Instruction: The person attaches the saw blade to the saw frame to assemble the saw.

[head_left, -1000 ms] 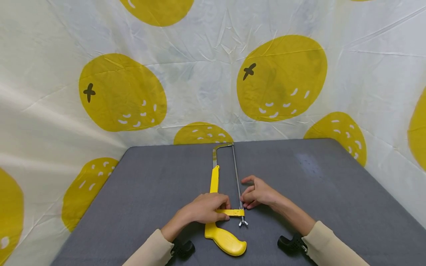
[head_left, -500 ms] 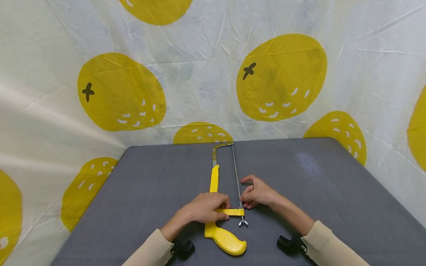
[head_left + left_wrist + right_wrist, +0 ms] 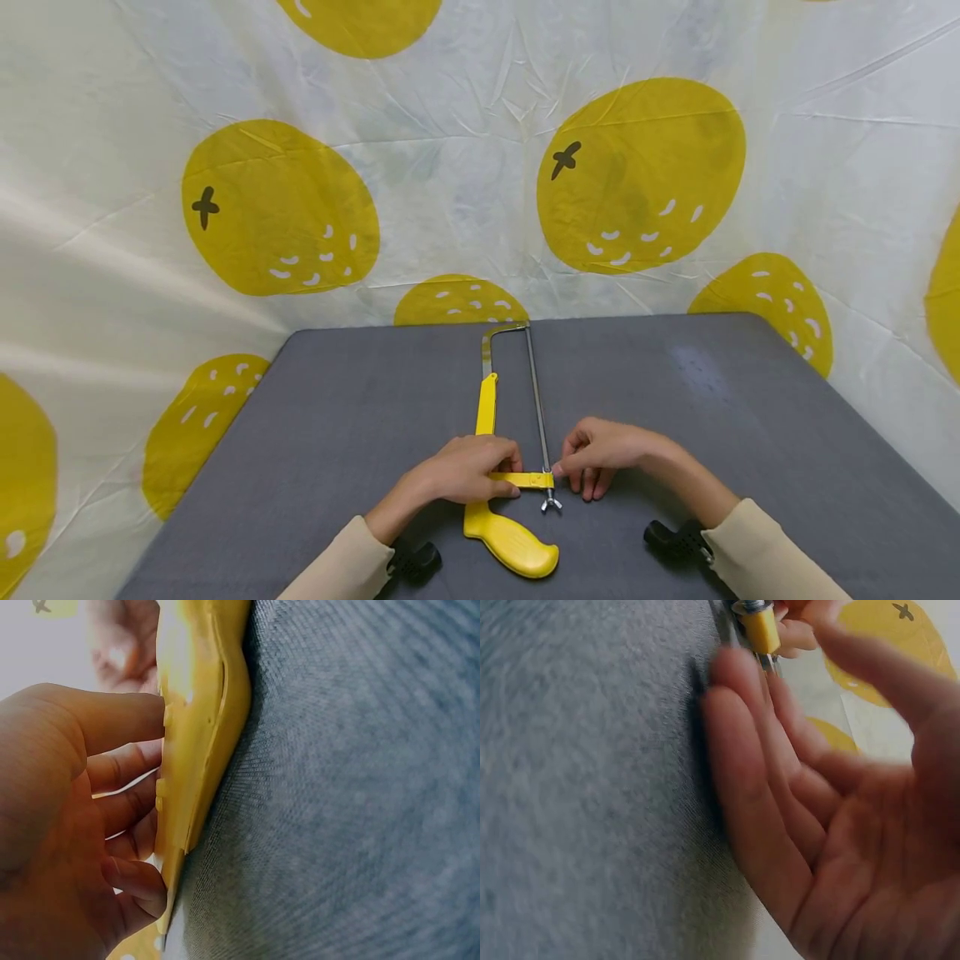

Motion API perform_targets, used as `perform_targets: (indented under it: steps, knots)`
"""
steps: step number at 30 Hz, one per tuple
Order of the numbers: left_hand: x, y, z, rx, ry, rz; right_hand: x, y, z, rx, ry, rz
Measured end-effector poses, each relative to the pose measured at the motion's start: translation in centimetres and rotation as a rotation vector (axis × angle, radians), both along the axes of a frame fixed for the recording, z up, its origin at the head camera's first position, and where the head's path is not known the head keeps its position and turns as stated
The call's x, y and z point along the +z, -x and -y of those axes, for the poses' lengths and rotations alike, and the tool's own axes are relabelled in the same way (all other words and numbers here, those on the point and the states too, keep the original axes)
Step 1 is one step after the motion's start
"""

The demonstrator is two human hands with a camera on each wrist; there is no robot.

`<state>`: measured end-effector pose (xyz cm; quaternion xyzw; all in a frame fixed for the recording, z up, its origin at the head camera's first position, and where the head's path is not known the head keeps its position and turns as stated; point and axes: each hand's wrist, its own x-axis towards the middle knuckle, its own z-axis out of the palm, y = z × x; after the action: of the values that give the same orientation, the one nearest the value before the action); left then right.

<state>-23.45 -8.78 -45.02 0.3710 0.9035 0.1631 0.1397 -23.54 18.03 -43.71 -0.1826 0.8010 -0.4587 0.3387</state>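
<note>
A hacksaw (image 3: 486, 404) with a yellow frame lies lengthwise on the grey cloth, its curved handle (image 3: 519, 546) toward me. The thin blade (image 3: 537, 392) runs along its right side, ending at a yellow crosspiece with a wing nut (image 3: 551, 503). My left hand (image 3: 465, 468) reaches over the frame and grips it near the crosspiece; the left wrist view has thumb and fingertips along the yellow body (image 3: 195, 735). To the right, my right hand (image 3: 611, 450) hovers by the crosspiece end, thumb tip right at it. Its other fingers (image 3: 739, 757) hang loosely bent, low over the cloth.
The grey cloth-covered table (image 3: 360, 400) ends at a pale curtain (image 3: 450, 192) printed with large yellow fruit. The saw's far tip reaches the table's back edge. Black wrist mounts (image 3: 667, 540) hang below both sleeves.
My right hand has left the blade beside the crosspiece, shifting right and toward me, and its fingers now point down. The left hand and hacksaw stay in place.
</note>
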Motion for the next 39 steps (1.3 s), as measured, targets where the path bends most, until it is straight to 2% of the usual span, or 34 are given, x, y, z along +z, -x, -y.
perform_targets:
  steps: [5, 10, 23, 39]
  knots:
    - [0.0, 0.0, 0.0, 0.006, -0.004, 0.009, -0.2, -0.4, -0.3, 0.161, 0.011, 0.081]
    - [-0.1, 0.0, 0.0, 0.007, -0.009, 0.012, -0.9, -0.6, -0.2, 0.216, 0.045, 0.123]
    - [-0.3, 0.1, 0.1, -0.004, -0.023, 0.013, -2.0, -0.5, -0.2, 0.227, 0.107, 0.138]
    - [0.0, 0.0, 0.1, 0.001, -0.021, 0.017, -1.8, -1.0, 0.5, 0.207, 0.085, 0.099]
